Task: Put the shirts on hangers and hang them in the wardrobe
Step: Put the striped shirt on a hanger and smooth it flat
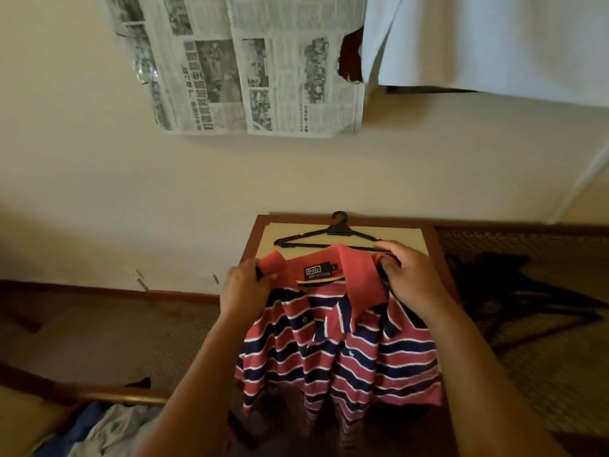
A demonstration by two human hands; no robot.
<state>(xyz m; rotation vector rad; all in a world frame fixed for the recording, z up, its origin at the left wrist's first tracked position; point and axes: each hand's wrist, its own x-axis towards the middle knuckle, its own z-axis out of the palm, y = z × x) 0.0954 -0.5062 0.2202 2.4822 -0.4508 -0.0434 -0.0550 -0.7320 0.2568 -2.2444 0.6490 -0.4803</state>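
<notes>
Up far on the wall, newspaper sheets [250, 70] hang, with a pale cloth [494, 44] far right. Nearer, a red, navy and white striped polo shirt [339, 351] is held up over a wood-framed table [435, 255]; left hand [245, 290] and right hand [408, 275] have fingers clamped on its collar ends. Black hanger [326, 237] lies flat on the table just beyond the collar.

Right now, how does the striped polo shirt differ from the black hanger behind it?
The striped polo shirt is soft fabric in red, navy and white; the black hanger is rigid and one colour. The shirt is held up at its collar by the left hand and right hand; the hanger lies flat on the small table, and whether the right hand touches it is unclear. The shirt is not yet on the hanger.
</notes>
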